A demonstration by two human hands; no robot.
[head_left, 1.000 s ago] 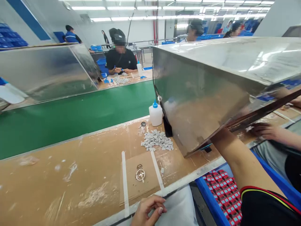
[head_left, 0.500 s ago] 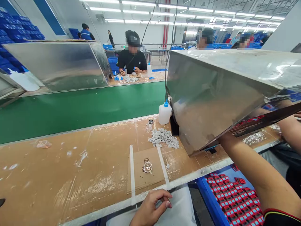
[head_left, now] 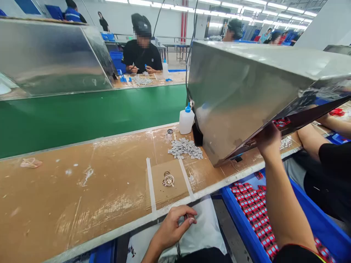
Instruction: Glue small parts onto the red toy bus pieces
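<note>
Cardboard-topped workbench (head_left: 104, 182) spreads beyond the left hand (head_left: 177, 224), thumb and forefinger slightly apart. Red-and-black parts (head_left: 282, 122) show beside the right hand (head_left: 270, 139), its grip impossible to tell

Tape strips (head_left: 150, 185), near bench (head_left: 117, 175): two
Blue-capped bottles (head_left: 186, 122) there: one
White-rimmed cups (head_left: 169, 180): one
Grey heaps (head_left: 185, 148): two
Red pieces (head_left: 253, 212): dozens

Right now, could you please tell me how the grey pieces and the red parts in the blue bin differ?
The grey pieces look plain, while the red parts carry pale blue patches. The grey pieces form a loose heap; the red parts, mostly rows. The grey pieces are on the worktable; the red parts are lower, in the blue bin. Both are numerous.
</note>
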